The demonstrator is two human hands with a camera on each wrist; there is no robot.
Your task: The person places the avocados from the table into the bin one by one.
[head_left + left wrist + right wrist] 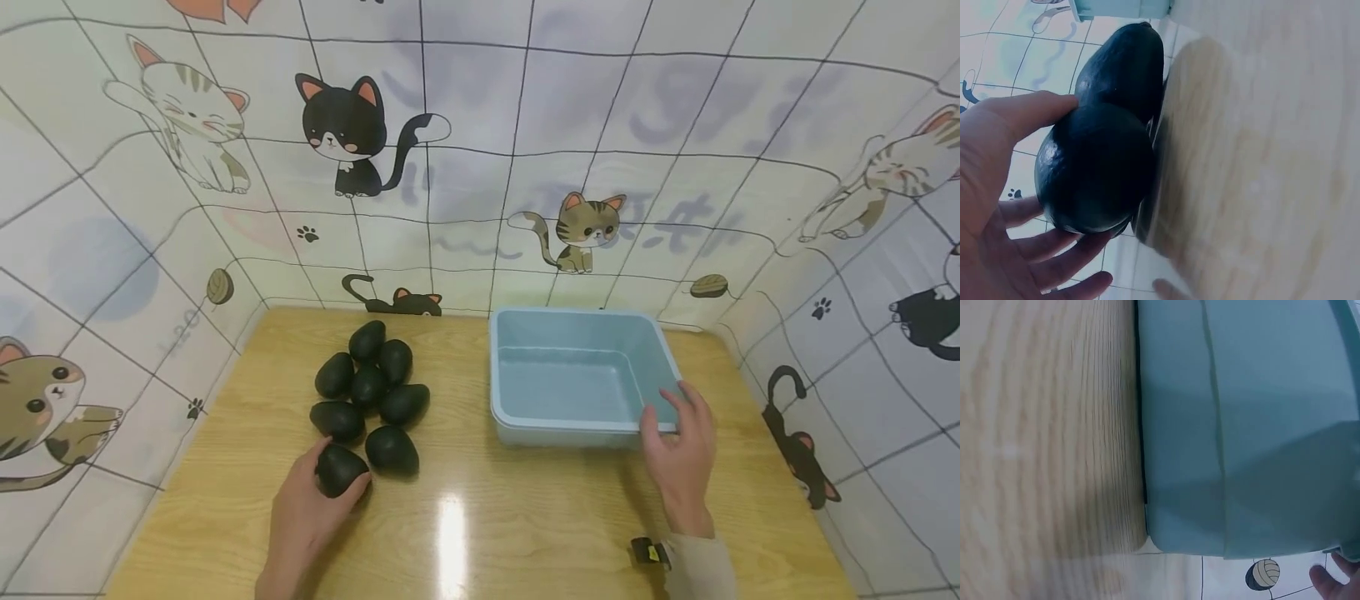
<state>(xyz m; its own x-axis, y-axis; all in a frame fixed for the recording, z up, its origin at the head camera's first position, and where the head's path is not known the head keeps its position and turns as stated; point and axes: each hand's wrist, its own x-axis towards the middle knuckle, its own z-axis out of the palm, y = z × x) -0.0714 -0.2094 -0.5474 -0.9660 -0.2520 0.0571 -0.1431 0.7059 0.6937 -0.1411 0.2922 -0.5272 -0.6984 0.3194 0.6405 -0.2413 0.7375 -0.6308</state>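
My left hand (303, 504) holds a dark avocado (339, 469) between thumb and fingers, at the near end of a group of avocados (367, 386). In the left wrist view, this avocado (1094, 169) sits low beside the wooden surface, and another avocado (1125, 69) shows right behind it. On the other side, my right hand (682, 454) rests at the near right corner of a light blue plastic bin (570, 427), fingers spread over its rim. The right wrist view shows the bin's outer wall (1260, 425), with fingertips (1325, 581) at its far end.
A wood-grain table (465, 517) carries everything. Cloth or sheeting printed with cats and grid lines (480, 183) rises at the back and both sides. A small black object with a yellow label (648, 551) is by the right cuff.
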